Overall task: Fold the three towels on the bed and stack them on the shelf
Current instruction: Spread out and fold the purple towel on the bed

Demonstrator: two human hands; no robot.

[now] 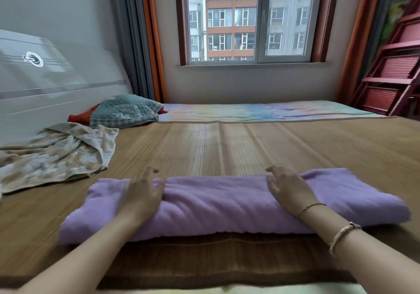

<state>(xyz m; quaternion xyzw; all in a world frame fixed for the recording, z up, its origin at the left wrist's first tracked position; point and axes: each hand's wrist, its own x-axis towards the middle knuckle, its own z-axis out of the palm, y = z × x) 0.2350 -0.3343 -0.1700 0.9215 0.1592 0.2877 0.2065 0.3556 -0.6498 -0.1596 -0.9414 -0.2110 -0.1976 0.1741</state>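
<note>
Two hands lie flat on one purple towel (227, 202) in the head view, and neither has any grip on it. The towel is folded into a long band that runs from left to right across the near part of the bed (250, 143), on its brown bamboo mat. The left hand (142, 193) rests palm down on the towel's left half, its fingers spread and straight, their tips reaching past the towel's far edge. The right hand (287, 188) rests palm down on the right half, fingers also straight and pointing toward the far edge. The towel sticks out well beyond each hand at both ends, and a stretch of it lies bare between them. Bracelets circle the right wrist.

To the left, apart from the purple towel, a beige patterned towel (52, 155) lies crumpled and unfolded on the mat. Behind it a teal quilted pillow (125, 110) sits by the headboard. A window (252, 18) fills the far wall, and a red rack (393, 66) leans at the right.
</note>
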